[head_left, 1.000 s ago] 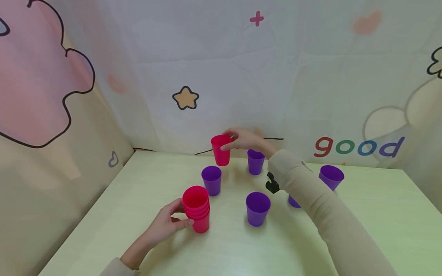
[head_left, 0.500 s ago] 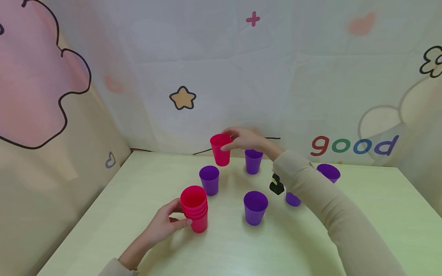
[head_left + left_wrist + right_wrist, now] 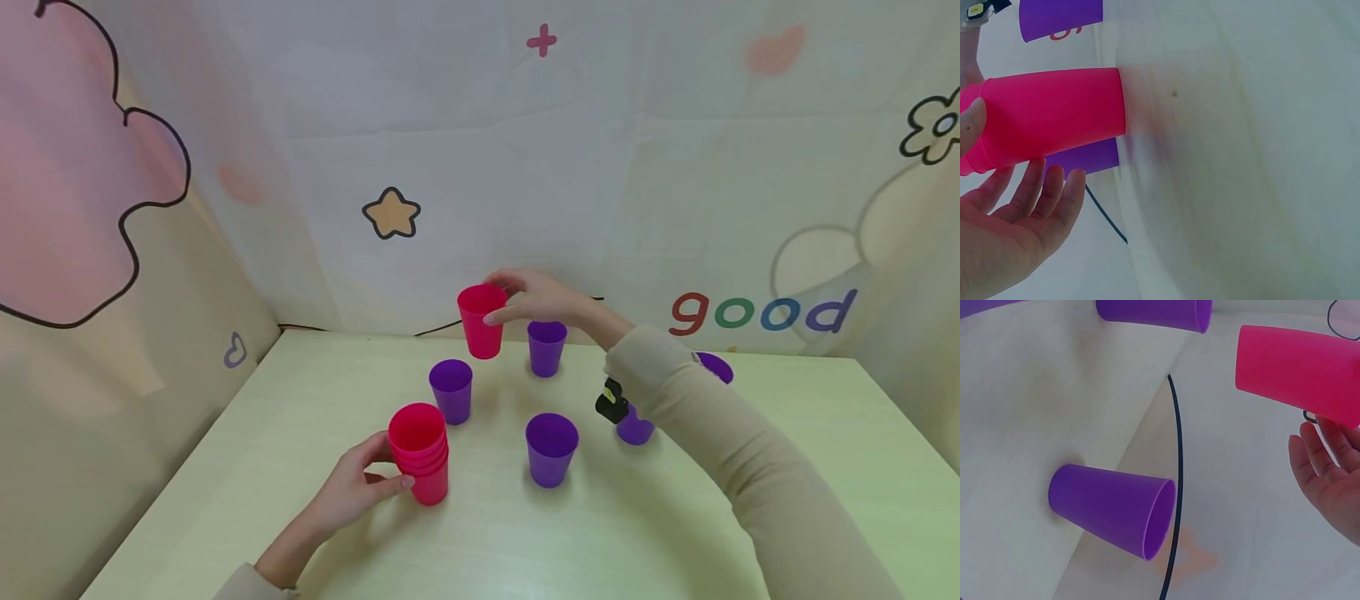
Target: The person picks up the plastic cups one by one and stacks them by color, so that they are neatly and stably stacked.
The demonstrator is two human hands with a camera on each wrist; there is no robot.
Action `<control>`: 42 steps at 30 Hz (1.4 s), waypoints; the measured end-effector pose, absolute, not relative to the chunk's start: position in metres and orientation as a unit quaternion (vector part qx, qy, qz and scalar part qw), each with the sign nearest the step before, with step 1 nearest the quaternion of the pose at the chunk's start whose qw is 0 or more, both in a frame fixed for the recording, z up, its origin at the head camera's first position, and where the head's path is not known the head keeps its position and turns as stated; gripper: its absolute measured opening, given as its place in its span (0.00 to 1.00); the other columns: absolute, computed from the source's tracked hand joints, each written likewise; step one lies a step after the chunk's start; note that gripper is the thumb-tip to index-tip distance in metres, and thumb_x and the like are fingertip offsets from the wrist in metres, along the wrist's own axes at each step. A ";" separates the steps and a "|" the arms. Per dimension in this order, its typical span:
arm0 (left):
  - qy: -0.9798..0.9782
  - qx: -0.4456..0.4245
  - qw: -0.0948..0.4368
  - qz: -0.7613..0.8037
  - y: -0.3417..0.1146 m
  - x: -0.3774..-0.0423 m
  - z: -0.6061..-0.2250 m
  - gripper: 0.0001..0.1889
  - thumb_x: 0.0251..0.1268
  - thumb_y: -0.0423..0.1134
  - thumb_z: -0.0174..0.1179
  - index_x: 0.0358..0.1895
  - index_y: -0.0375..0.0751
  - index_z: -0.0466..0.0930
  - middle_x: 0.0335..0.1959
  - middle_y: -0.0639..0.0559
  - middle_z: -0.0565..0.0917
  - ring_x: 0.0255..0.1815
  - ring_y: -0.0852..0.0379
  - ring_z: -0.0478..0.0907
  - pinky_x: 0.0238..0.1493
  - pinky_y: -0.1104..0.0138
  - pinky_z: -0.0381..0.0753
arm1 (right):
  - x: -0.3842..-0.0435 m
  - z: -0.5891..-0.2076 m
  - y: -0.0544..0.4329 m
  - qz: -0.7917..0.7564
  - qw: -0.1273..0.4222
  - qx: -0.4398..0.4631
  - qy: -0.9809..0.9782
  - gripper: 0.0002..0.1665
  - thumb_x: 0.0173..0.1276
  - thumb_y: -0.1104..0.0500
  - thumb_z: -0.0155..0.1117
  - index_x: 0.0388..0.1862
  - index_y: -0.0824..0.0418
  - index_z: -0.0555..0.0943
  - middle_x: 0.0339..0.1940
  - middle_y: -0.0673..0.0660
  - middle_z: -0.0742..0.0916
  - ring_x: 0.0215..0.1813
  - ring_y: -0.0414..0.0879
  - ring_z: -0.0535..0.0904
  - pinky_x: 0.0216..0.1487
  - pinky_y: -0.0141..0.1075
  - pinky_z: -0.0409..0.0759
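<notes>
In the head view my left hand (image 3: 356, 482) holds a stack of red-pink plastic cups (image 3: 431, 490), thumb in front and fingers behind. The stack is upright on the table, its rims nested. The left wrist view shows the stack (image 3: 1054, 119) on its side in the picture, with fingers spread along it. Farther back, my right hand (image 3: 543, 297) pinches a single red-pink cup (image 3: 478, 335) near its rim and holds it up, mouth upward. This cup (image 3: 1297, 365) is well off the table in the right wrist view. A purple cup (image 3: 452, 402) stands just behind the stack.
Several more purple cups stand mouth up: one near the back (image 3: 546, 357), one right of the stack (image 3: 551, 458), one partly behind the right sleeve (image 3: 634, 430). Another purple cup (image 3: 716, 367) is mostly covered by that sleeve. A printed cloth (image 3: 480, 167) hangs behind the table.
The right hand and its cup have risen slightly, and the right forearm has shifted a little rightward. The left hand keeps its hold on the stack. The whole head view has drifted slightly.
</notes>
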State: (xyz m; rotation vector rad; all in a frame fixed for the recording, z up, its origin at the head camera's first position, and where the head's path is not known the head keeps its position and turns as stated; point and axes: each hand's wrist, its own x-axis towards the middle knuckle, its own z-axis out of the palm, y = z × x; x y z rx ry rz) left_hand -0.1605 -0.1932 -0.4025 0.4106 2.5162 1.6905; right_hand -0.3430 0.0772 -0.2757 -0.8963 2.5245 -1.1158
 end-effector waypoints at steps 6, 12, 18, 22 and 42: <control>0.824 0.134 0.038 0.550 -0.193 -0.162 -0.404 0.26 0.52 0.37 0.66 0.56 0.40 0.70 0.45 0.46 0.78 0.48 0.47 0.73 0.39 0.63 0.78 | -0.333 -0.271 0.080 -0.378 0.106 -0.330 0.858 0.34 0.54 0.52 0.68 0.59 0.58 0.69 0.48 0.53 0.80 0.51 0.47 0.72 0.52 0.45 0.69; 0.824 0.142 0.034 0.547 -0.194 -0.163 -0.406 0.25 0.52 0.37 0.66 0.55 0.41 0.71 0.45 0.46 0.78 0.48 0.46 0.73 0.39 0.63 0.78 | -0.321 -0.265 0.084 -0.385 0.104 -0.347 0.849 0.33 0.55 0.53 0.67 0.59 0.59 0.70 0.48 0.53 0.80 0.52 0.47 0.72 0.52 0.45 0.70; 0.823 0.138 0.034 0.549 -0.193 -0.162 -0.406 0.24 0.52 0.37 0.66 0.55 0.41 0.71 0.45 0.46 0.79 0.48 0.46 0.74 0.39 0.62 0.78 | -0.313 -0.263 0.087 -0.386 0.101 -0.365 0.841 0.34 0.55 0.54 0.68 0.59 0.61 0.69 0.49 0.54 0.79 0.53 0.47 0.72 0.51 0.44 0.72; 0.822 0.139 0.033 0.551 -0.192 -0.161 -0.406 0.25 0.52 0.36 0.66 0.55 0.40 0.71 0.45 0.45 0.79 0.48 0.46 0.74 0.38 0.63 0.78 | -0.308 -0.260 0.089 -0.389 0.104 -0.367 0.839 0.34 0.54 0.54 0.68 0.60 0.60 0.69 0.49 0.54 0.79 0.53 0.47 0.72 0.50 0.43 0.72; 0.813 0.141 0.029 0.564 -0.191 -0.161 -0.408 0.26 0.53 0.34 0.65 0.57 0.36 0.69 0.47 0.44 0.77 0.49 0.46 0.73 0.38 0.64 0.78 | -0.286 -0.253 0.099 -0.387 0.116 -0.410 0.818 0.33 0.54 0.58 0.69 0.59 0.61 0.69 0.47 0.53 0.79 0.50 0.46 0.73 0.44 0.39 0.77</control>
